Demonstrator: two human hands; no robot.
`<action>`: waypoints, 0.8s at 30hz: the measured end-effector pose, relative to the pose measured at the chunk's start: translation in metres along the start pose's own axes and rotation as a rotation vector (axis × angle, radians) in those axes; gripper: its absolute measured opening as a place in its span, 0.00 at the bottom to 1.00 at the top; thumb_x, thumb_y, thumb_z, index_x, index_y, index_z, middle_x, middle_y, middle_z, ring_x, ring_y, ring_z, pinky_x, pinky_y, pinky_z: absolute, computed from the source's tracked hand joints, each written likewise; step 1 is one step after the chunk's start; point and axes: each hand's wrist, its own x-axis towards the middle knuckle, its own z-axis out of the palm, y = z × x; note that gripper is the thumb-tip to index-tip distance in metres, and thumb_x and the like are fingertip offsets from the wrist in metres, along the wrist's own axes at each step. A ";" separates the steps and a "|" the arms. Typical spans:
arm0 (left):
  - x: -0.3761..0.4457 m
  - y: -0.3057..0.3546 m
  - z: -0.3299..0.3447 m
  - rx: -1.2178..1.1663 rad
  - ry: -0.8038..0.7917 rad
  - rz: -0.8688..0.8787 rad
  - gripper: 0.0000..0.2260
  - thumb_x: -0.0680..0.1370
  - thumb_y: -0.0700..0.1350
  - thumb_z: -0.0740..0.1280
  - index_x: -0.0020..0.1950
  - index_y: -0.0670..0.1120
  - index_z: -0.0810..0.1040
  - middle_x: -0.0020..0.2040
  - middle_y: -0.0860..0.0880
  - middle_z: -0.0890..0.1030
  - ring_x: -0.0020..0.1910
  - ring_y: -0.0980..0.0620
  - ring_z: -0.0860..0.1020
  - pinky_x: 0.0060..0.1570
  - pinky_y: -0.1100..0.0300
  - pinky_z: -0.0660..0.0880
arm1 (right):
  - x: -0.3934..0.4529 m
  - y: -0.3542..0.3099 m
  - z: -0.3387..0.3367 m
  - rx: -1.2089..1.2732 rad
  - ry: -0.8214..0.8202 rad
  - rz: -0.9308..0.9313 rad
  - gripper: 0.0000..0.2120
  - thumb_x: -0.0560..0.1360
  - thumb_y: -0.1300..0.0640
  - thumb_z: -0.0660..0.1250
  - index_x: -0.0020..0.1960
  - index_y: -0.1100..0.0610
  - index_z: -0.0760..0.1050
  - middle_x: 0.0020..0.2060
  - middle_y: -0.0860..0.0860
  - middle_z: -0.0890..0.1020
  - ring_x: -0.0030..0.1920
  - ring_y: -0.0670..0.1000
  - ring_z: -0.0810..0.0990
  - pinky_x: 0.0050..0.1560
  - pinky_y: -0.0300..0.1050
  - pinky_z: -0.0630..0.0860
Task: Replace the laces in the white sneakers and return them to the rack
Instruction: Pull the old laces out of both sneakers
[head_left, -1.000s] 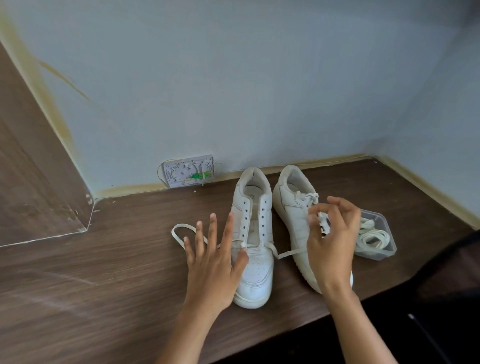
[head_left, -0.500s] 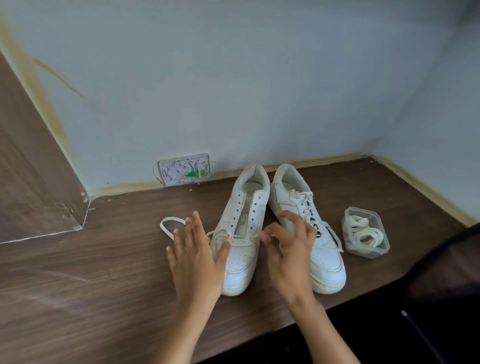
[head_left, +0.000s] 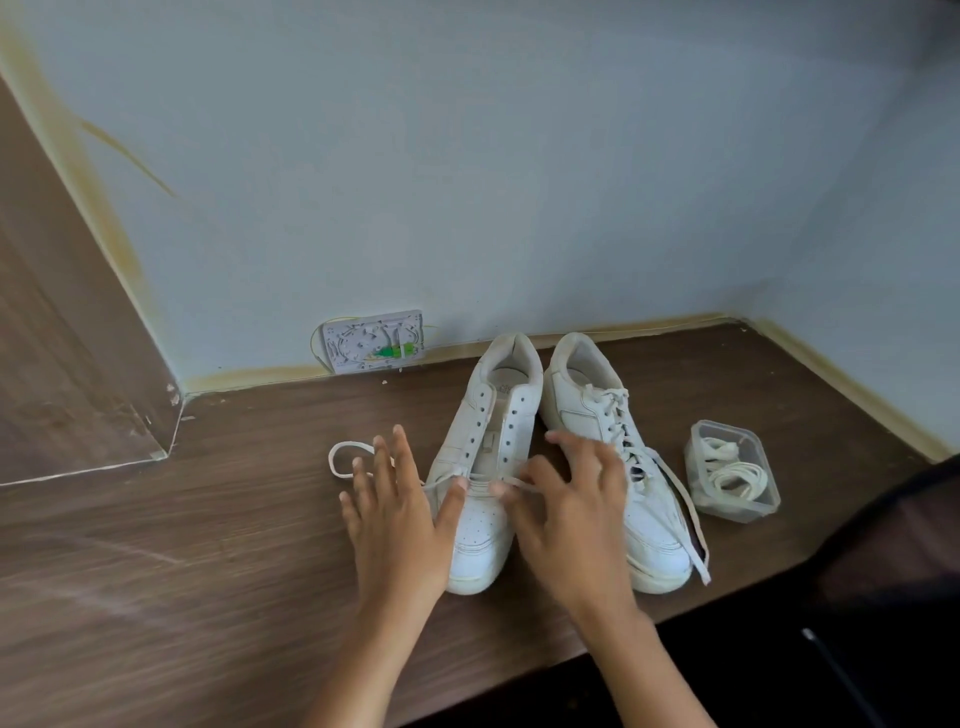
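Two white sneakers stand side by side, toes toward me, on a brown wooden surface. The left sneaker has bare eyelets except for one white lace through the lowest pair; the lace loops out to the left on the wood. The right sneaker is fully laced, and a loose lace end trails along its right side. My left hand lies spread beside the left sneaker, thumb against its side at the lace. My right hand hovers over both toes, thumb and forefinger pinching the lace at the lowest eyelets.
A clear plastic tub holding coiled white laces sits right of the sneakers. A white wall box with a green part is fixed at the foot of the pale blue wall. The surface's front edge runs just below the toes. A wooden panel rises at left.
My right hand left the right sneaker, which now stands flat, and moved left onto the left sneaker's lace. My left hand stayed beside the left sneaker.
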 end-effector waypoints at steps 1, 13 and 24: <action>0.000 0.000 0.000 -0.004 -0.002 0.003 0.38 0.79 0.64 0.53 0.81 0.48 0.41 0.81 0.46 0.46 0.80 0.43 0.44 0.76 0.43 0.45 | -0.002 -0.003 0.004 -0.022 -0.022 -0.016 0.11 0.77 0.43 0.63 0.49 0.49 0.78 0.64 0.53 0.72 0.67 0.59 0.63 0.65 0.58 0.69; 0.001 -0.001 -0.002 0.070 -0.062 0.015 0.38 0.76 0.66 0.45 0.79 0.49 0.35 0.81 0.47 0.40 0.79 0.43 0.41 0.76 0.43 0.43 | 0.025 0.055 -0.043 0.173 0.578 0.402 0.02 0.74 0.64 0.72 0.45 0.59 0.80 0.54 0.60 0.75 0.56 0.62 0.69 0.54 0.25 0.65; 0.001 0.000 -0.001 0.044 -0.076 0.005 0.38 0.76 0.66 0.45 0.80 0.50 0.36 0.81 0.48 0.41 0.79 0.44 0.41 0.76 0.44 0.41 | 0.004 0.006 0.003 -0.007 -0.032 -0.054 0.14 0.77 0.40 0.63 0.46 0.49 0.80 0.60 0.50 0.74 0.64 0.57 0.63 0.62 0.56 0.69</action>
